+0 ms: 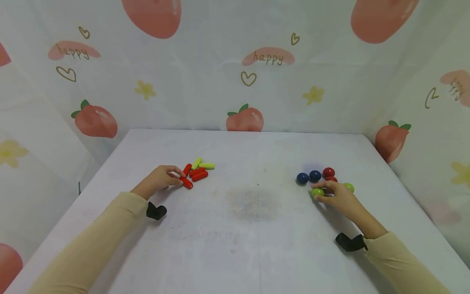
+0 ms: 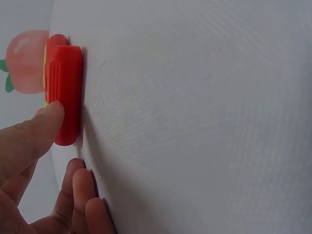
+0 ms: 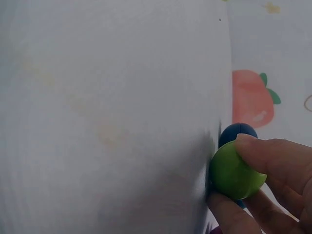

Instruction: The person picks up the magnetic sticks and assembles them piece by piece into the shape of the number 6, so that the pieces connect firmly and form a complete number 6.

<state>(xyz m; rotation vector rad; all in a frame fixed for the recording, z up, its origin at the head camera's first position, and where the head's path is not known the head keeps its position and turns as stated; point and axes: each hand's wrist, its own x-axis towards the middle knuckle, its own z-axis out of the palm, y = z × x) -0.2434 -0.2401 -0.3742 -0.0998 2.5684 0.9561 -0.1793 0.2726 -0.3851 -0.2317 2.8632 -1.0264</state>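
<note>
On the left, my left hand [image 1: 160,179] has its thumb and index finger at the nearest short red stick [image 1: 186,183]. In the left wrist view the thumb [image 2: 51,117] lies on the grooved red stick [image 2: 70,97]; the index fingertip is hidden behind it, and the other fingers are bent below. Several more red sticks [image 1: 199,176] and two yellow-green sticks [image 1: 207,166] lie just beyond. Over at the right, my right hand [image 1: 343,200] pinches a shiny green ball [image 1: 317,193] between thumb and fingers, close to the tabletop.
Two dark blue balls [image 1: 302,178] and two red balls [image 1: 328,172] sit behind my right hand, the nearer red one partly covered. Another green ball [image 1: 349,187] shows beside the knuckles. The white table [image 1: 235,245] meets a fruit-printed curtain [image 1: 205,81] at the back.
</note>
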